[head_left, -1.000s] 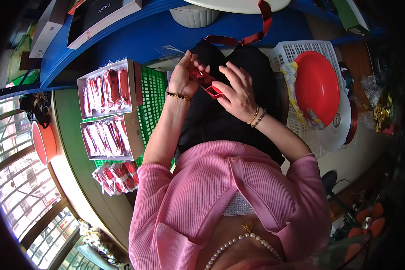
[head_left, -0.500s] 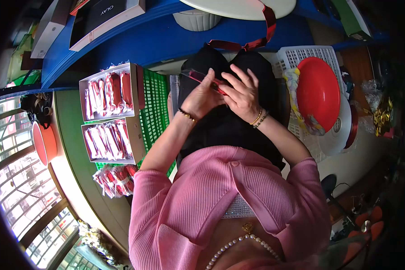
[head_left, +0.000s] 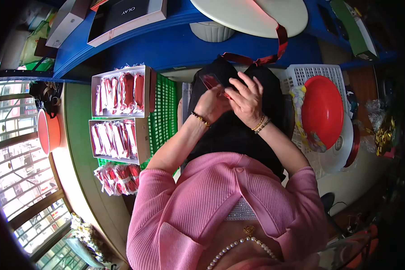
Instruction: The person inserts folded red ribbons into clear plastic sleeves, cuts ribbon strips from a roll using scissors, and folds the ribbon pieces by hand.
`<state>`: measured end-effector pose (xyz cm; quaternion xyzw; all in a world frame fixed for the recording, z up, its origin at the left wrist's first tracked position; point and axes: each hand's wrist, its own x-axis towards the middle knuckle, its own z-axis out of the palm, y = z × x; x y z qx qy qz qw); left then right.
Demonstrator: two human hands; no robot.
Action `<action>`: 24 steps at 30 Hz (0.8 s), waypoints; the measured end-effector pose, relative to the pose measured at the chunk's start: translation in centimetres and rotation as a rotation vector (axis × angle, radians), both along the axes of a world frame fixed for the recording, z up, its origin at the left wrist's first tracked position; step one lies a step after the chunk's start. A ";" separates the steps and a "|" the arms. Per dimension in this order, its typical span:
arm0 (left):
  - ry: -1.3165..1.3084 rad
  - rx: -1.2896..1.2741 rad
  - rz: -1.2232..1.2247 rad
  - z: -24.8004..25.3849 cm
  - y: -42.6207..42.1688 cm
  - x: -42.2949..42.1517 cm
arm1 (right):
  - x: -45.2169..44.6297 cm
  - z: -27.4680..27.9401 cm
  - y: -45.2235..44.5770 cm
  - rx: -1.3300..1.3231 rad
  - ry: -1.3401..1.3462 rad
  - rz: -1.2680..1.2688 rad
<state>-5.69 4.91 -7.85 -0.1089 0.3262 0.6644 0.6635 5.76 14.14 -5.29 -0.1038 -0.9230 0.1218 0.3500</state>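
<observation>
Over my black-clad lap, my left hand [head_left: 211, 104] is closed around a small red ribbon piece [head_left: 210, 81] in what looks like clear plastic film, one end sticking out past the fingers. My right hand [head_left: 247, 102] meets it from the other side. Its thumb and index finger pinch a bit of red at the same piece, while the other fingers are raised and spread. Part of the piece is hidden by the fingers. Beyond the hands, a long dark red ribbon [head_left: 281, 39] hangs from the round white tabletop [head_left: 252, 18] and loops above my knees.
On my left, a green plastic basket [head_left: 165, 108] carries two boxes, an upper box [head_left: 147, 90] and a lower box [head_left: 143, 139], filled with wrapped red pieces. More wrapped bundles [head_left: 117, 179] lie below. To my right are a red basin [head_left: 321, 112], a white crate [head_left: 317, 69] and a ribbon spool [head_left: 337, 153].
The view has shifted, so the surroundings sit slightly right and lower. My left hand has turned over the red piece, covering more of it; the right hand still pinches beside it.
</observation>
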 end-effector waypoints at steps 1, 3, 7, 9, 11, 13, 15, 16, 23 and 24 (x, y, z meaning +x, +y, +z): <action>0.023 -0.136 -0.036 1.7 0.2 0.6 | -0.1 0.2 0.1 0.002 0.002 0.008; 0.007 -0.040 0.013 0.5 0.3 -0.5 | -0.2 0.4 0.3 -0.081 -0.057 0.028; 0.075 -0.044 0.133 1.0 0.4 -1.4 | 0.5 1.3 -0.8 -0.106 -0.186 0.074; 0.113 -0.057 0.143 1.5 0.4 -1.4 | 0.5 1.7 -1.0 -0.109 -0.189 0.078; 0.115 -0.066 0.144 1.4 0.3 -1.3 | 0.7 2.0 -1.0 -0.153 -0.207 0.085; 0.168 -0.066 0.146 1.5 0.3 -1.5 | 1.4 2.7 -0.8 -0.168 -0.272 0.101; 0.212 -0.056 0.201 1.7 0.1 -2.4 | 2.2 2.6 -0.6 -0.182 -0.339 0.120; 0.231 -0.047 0.195 1.6 -0.1 -3.1 | 2.8 2.1 -0.2 -0.223 -0.239 0.185; 0.279 0.011 0.229 1.8 -0.2 -3.0 | 2.9 1.6 -0.7 -1.052 -0.028 0.031; 0.310 0.036 0.189 1.8 -0.2 -2.9 | 2.3 1.3 -1.1 -1.390 0.045 0.027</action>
